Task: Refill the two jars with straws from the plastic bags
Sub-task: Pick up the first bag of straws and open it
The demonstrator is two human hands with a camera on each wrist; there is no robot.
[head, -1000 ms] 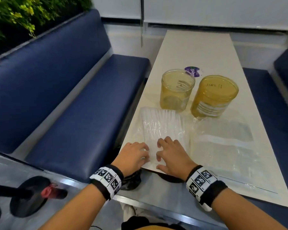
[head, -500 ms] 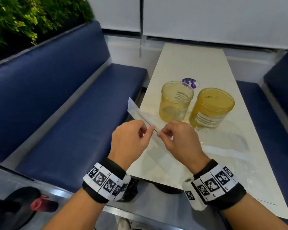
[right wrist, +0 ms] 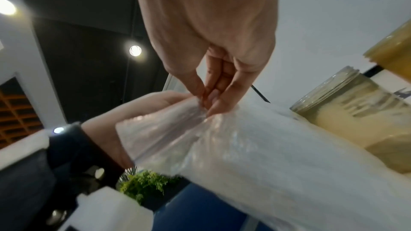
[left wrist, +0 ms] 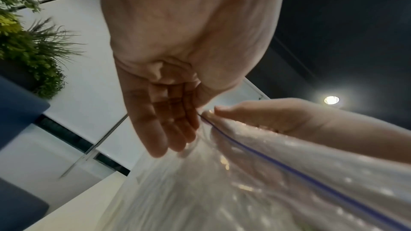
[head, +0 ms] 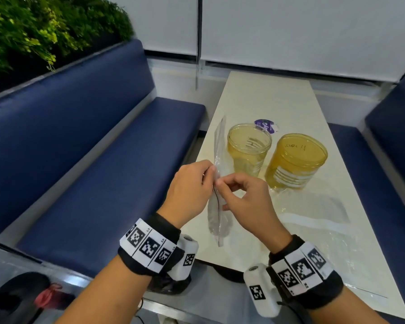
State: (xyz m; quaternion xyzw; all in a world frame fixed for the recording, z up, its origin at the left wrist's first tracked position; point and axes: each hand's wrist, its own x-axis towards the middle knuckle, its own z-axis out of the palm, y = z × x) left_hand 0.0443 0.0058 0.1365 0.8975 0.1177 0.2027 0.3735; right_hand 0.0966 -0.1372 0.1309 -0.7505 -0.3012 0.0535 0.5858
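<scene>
A clear zip bag of straws (head: 216, 206) stands on edge above the near left part of the table (head: 267, 101). My left hand (head: 209, 174) and right hand (head: 220, 183) pinch its zip edge from opposite sides. The blue zip line (left wrist: 278, 164) runs along the bag (left wrist: 211, 191) in the left wrist view. In the right wrist view my right fingers (right wrist: 213, 97) pinch the plastic (right wrist: 244, 147). Two yellowish jars stand just beyond: the left jar (head: 249, 150) is open, the right jar (head: 295, 160) looks darker.
A second clear plastic bag (head: 313, 213) lies flat on the table right of my hands. A purple round label (head: 265, 126) lies behind the jars. Blue benches (head: 103, 171) flank the table on both sides. Green plants (head: 33, 31) stand behind the left bench.
The bag lay flat under both hands on the table a second ago. Both hands have lifted it, turned it on edge and now pinch its zip edge.
</scene>
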